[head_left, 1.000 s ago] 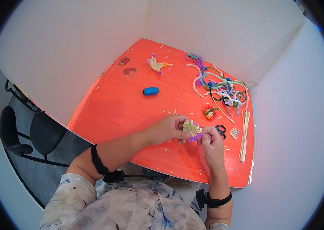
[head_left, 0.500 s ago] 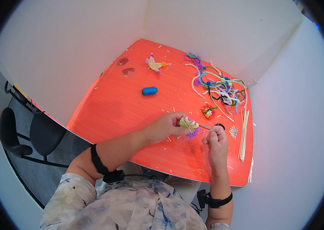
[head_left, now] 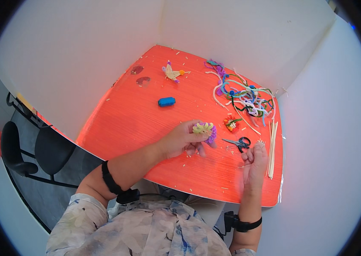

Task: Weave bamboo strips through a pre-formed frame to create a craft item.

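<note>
My left hand [head_left: 183,138] is closed on a small yellow and purple yarn flower [head_left: 209,132], held above the red table with its looped edge facing right. My right hand [head_left: 254,161] is raised over the table to the right, its fingers pressed together. Whatever may be between those fingers is too small to make out. Just left of the right fingertips lie black-handled scissors [head_left: 243,144]. A small lattice of pale sticks [head_left: 261,142] shows past the right fingertips, partly covered by them; whether they touch it I cannot tell.
Beyond the scissors lies a red and orange yarn piece [head_left: 231,123]. Tangled coloured yarn [head_left: 249,96] fills the far right. Long thin sticks [head_left: 271,149] lie along the right edge. A blue thread spool [head_left: 166,101] and a star-shaped stick piece [head_left: 172,73] are farther left. White partitions [head_left: 240,34] stand behind.
My right hand has moved right, away from the flower, uncovering the scissors and covering part of the stick lattice. My left hand has shifted slightly left and up with the flower, which has turned.
</note>
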Demonstrator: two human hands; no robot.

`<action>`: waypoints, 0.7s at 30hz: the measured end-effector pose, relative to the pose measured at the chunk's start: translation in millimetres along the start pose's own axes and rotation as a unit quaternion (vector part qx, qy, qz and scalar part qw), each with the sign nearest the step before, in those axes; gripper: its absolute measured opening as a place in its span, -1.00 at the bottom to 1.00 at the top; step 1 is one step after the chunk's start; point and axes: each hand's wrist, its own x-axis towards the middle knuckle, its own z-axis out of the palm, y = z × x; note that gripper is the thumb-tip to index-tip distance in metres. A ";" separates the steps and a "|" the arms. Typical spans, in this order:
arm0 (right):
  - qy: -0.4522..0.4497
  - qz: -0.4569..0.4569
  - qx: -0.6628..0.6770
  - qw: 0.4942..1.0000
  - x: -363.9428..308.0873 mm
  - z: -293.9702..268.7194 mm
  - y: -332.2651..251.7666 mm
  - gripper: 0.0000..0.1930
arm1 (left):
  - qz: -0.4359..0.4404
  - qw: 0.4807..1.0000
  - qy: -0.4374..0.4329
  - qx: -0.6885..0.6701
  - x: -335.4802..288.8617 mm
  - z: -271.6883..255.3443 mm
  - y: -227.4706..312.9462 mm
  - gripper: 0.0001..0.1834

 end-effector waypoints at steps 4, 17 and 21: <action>0.068 -0.041 -0.008 0.997 -1.9 -10.0 -14.9 -0.91 | 0.039 0.999 -0.013 0.018 2.5 -6.7 -3.9 -0.73; 0.188 -0.132 0.165 0.959 3.7 -71.9 -60.7 -0.81 | 0.064 0.992 0.034 0.104 -13.0 10.9 32.6 -0.83; 0.202 -0.168 0.206 0.943 10.2 -94.1 -66.0 -0.78 | 0.127 0.986 0.035 0.103 -21.1 4.5 55.7 -0.85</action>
